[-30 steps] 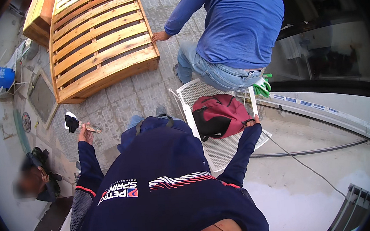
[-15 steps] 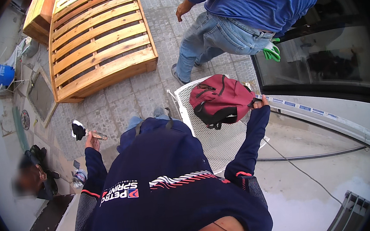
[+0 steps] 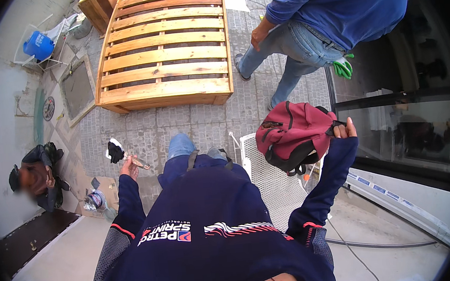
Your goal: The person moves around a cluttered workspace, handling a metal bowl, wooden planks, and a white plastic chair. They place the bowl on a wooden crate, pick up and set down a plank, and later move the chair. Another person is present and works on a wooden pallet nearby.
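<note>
Maroon fabric backpack [image 3: 294, 134], black-trimmed, hangs in the air above the white mesh chair [image 3: 271, 182], gripped at its top edge by the right hand [image 3: 345, 129], fingers closed. Judged soft, slack and fairly light; best taken by strap or top handle. Left hand [image 3: 129, 166] closed on a brush-like tool [image 3: 137, 161]. Farther off: paved floor, wooden pallet [image 3: 167, 60], another person in blue.
</note>
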The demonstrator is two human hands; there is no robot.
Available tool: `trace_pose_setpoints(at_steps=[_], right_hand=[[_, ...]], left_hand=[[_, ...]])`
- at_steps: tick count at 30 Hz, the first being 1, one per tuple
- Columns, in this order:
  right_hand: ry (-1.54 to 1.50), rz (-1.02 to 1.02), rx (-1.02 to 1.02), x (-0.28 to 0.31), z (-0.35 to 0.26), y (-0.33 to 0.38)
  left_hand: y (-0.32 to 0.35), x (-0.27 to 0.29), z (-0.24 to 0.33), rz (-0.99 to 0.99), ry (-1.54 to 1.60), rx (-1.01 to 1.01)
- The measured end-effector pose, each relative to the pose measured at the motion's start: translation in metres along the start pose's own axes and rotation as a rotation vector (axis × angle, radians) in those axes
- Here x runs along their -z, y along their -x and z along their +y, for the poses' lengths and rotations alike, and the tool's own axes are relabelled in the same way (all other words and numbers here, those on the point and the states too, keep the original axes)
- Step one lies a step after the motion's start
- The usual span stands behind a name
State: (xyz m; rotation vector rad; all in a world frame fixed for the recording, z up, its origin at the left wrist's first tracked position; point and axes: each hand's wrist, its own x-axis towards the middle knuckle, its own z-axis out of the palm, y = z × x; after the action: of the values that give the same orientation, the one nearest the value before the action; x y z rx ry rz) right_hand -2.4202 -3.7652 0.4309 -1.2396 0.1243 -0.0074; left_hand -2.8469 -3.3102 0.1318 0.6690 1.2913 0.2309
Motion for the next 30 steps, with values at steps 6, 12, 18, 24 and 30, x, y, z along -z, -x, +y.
trace_pose_setpoints(at_steps=[6, 12, 18, 24, 30], right_hand=[[-0.128, -0.054, -0.077, -0.079, 0.043, -0.042], [-0.053, 0.018, -0.284, -0.183, 0.11, -0.081], [-0.02, 0.041, -0.39, -0.28, 0.176, -0.094], [0.113, -0.129, -0.424, -0.368, 0.252, -0.113], [0.226, -0.18, -0.532, -0.407, 0.329, -0.119]], left_hand=[[-0.034, 0.025, 0.005, 0.013, 0.009, 0.109], [-0.092, 0.05, 0.041, -0.042, -0.004, 0.051], [-0.157, 0.066, 0.138, -0.125, -0.059, 0.15], [-0.205, 0.059, 0.239, -0.029, -0.09, 0.044], [-0.193, 0.028, 0.265, -0.097, 0.009, -0.065]])
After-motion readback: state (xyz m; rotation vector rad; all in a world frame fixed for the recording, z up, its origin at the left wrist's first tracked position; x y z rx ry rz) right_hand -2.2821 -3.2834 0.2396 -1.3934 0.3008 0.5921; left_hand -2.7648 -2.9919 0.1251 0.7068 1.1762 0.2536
